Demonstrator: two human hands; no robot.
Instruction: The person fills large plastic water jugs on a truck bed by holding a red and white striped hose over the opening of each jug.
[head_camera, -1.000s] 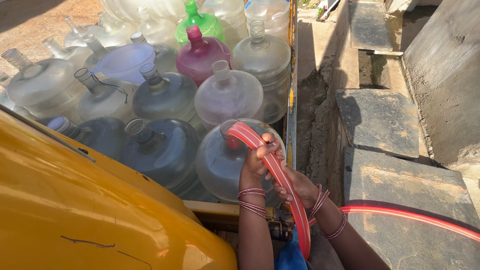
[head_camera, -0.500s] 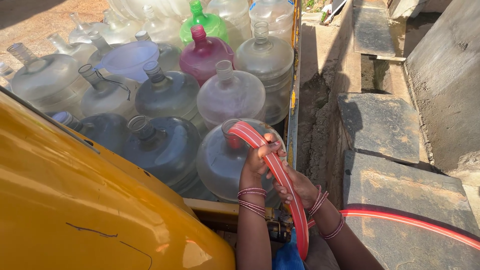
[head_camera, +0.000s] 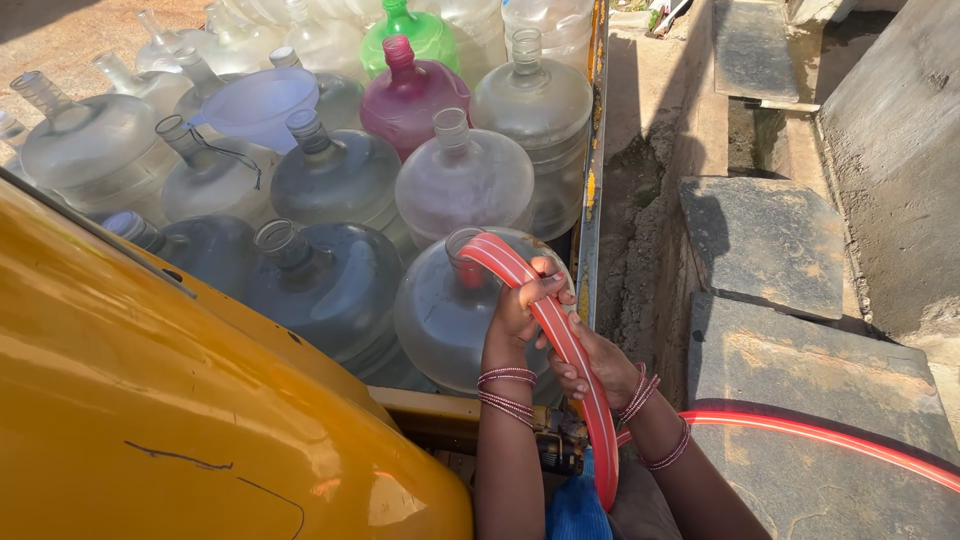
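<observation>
A red hose with pale stripes (head_camera: 570, 350) bends over into the neck of a large clear water jug (head_camera: 440, 310) at the near right of the load. My left hand (head_camera: 520, 305) grips the hose near the jug's mouth. My right hand (head_camera: 600, 365) holds the same hose lower down, just beside the jug. Both wrists wear beaded bracelets. The hose runs on behind my arms and off to the right across a concrete slab (head_camera: 810, 400).
Several big clear jugs fill the cart bed, with a magenta jug (head_camera: 410, 95), a green jug (head_camera: 405, 35) and a pale funnel (head_camera: 255, 100) set in one neck. A yellow vehicle body (head_camera: 170, 420) fills the near left. A drainage trench (head_camera: 640, 220) lies right.
My hands and the hose stay in the same hold at the jug's mouth. Only the view has shifted slightly.
</observation>
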